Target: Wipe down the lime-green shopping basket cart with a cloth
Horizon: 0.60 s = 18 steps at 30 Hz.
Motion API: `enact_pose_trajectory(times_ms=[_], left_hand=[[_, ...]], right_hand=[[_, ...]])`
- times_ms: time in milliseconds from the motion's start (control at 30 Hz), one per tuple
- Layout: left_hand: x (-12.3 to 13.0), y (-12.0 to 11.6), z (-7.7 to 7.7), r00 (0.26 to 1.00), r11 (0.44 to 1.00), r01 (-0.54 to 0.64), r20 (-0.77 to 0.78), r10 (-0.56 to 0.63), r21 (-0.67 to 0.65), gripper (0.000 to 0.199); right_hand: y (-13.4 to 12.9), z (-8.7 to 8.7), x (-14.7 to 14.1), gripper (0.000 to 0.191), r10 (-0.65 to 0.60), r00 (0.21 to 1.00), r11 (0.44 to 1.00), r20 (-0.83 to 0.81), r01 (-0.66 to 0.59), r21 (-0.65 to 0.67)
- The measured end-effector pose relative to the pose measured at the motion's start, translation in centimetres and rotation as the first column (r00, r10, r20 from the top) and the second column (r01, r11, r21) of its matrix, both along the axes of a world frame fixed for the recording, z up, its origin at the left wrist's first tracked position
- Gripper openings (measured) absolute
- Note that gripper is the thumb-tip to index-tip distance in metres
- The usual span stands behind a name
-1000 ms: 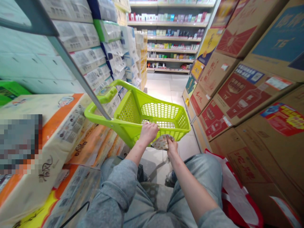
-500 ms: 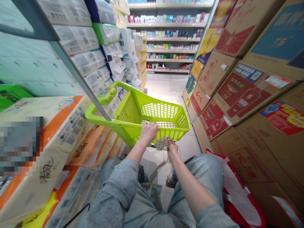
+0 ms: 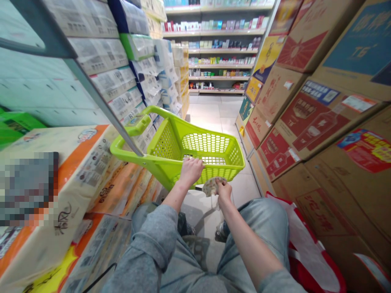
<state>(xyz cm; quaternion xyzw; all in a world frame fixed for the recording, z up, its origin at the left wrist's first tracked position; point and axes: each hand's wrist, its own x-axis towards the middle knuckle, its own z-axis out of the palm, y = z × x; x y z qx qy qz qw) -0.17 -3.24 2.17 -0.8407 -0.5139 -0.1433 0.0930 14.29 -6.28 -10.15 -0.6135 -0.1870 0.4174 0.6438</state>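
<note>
Your left hand (image 3: 192, 169) curls over the cart's (image 3: 160, 162) edge; just beside it, your right hand (image 3: 224, 191) pinches a cloth (image 3: 209, 188) near the cart's side. What's done or left doesn't show.

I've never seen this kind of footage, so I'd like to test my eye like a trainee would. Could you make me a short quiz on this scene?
1. Which hand holds the pale, patterned cloth?
2. True or false: the left hand holds the near rim of the lime-green, perforated plastic cart.
3. Fill in: the stacked brown cardboard boxes stand on the person's ____ side.

Key:
1. The right hand.
2. True.
3. Right.
</note>
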Motion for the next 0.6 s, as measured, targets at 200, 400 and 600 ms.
enact_pose_trajectory(times_ms=[200,400,600], left_hand=[[0.0,0.0,0.0,1.0,1.0,0.003,-0.008,-0.002,0.01,0.023],[0.0,-0.1,0.2,1.0,1.0,0.0,-0.02,0.001,0.005,0.025],[-0.6,0.0,0.3,0.994,0.995,0.097,-0.057,-0.098,-0.012,0.026]], right_hand=[[-0.9,4.8,1.1,0.029,-0.072,0.728,0.966,0.682,-0.118,0.228],[1.7,7.1,2.2,0.026,-0.066,0.301,0.935,0.951,-0.315,0.165],[3.5,6.4,3.4,0.029,-0.033,-0.063,0.915,0.998,-0.404,0.004]])
